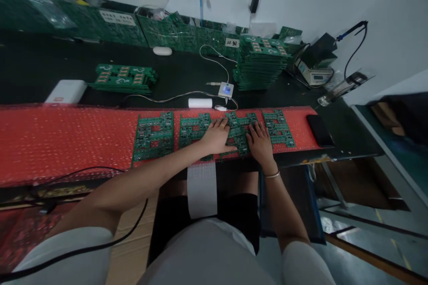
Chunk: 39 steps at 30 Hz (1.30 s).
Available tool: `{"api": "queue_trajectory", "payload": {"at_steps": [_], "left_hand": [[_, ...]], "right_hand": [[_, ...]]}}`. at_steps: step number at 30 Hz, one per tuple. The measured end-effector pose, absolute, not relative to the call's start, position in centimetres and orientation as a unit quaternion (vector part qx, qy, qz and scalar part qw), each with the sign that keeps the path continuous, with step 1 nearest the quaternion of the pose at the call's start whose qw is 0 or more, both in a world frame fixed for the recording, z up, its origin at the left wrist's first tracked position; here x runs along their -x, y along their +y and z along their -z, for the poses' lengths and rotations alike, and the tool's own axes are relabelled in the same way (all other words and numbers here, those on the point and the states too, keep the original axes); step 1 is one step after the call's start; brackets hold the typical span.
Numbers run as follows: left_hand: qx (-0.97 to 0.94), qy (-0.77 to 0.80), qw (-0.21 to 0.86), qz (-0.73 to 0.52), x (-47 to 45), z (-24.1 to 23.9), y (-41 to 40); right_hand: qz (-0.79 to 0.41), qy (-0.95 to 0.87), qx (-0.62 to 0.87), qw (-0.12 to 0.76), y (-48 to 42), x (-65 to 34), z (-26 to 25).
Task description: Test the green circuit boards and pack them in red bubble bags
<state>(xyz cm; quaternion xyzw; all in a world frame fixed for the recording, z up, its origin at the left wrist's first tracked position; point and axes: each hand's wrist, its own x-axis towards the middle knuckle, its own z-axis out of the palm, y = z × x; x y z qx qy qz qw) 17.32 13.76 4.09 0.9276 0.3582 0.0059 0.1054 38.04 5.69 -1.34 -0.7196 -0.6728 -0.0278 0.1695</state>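
Green circuit board panels lie in a row on a sheet of red bubble wrap (83,140). My left hand (216,138) rests with fingers stretched out and thumb apart over the left side of one circuit board (238,132), near the neighbouring board (190,131). On the right side of that same board lies my right hand (261,144), its fingers spread flat. The board between my hands sits slightly askew. Further left is another board (154,136), and a board (282,129) lies to the right of my right hand.
Behind the wrap stand a tall stack of boards (262,64) and a lower stack (122,78). A small device with a lit screen (226,90) and cables sits between them. A black phone (320,130) lies at the right end. A white box (66,91) is at left.
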Motion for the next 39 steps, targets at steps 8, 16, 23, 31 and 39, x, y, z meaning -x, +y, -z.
{"api": "queue_trajectory", "payload": {"at_steps": [8, 16, 23, 31, 39], "left_hand": [[-0.936, 0.314, 0.153, -0.028, -14.7, -2.6, 16.0], [-0.941, 0.305, 0.145, -0.010, -13.9, -3.8, 15.2], [-0.853, 0.514, 0.078, 0.043, -2.3, -3.8, 13.6], [-0.830, 0.544, 0.106, 0.069, -0.7, -1.8, 12.4], [-0.843, 0.528, 0.098, 0.033, -1.9, -1.5, 12.8]], "right_hand": [[0.031, -0.667, 0.732, 0.136, 6.7, -40.5, 0.2], [0.021, -0.671, 0.725, 0.155, 6.3, -39.9, 0.4], [-0.005, -0.729, 0.667, 0.158, 4.9, -35.7, -1.6], [-0.056, -0.764, 0.635, 0.102, 5.1, -30.9, -0.5], [-0.055, -0.760, 0.637, 0.116, 4.9, -32.1, -0.9]]}}
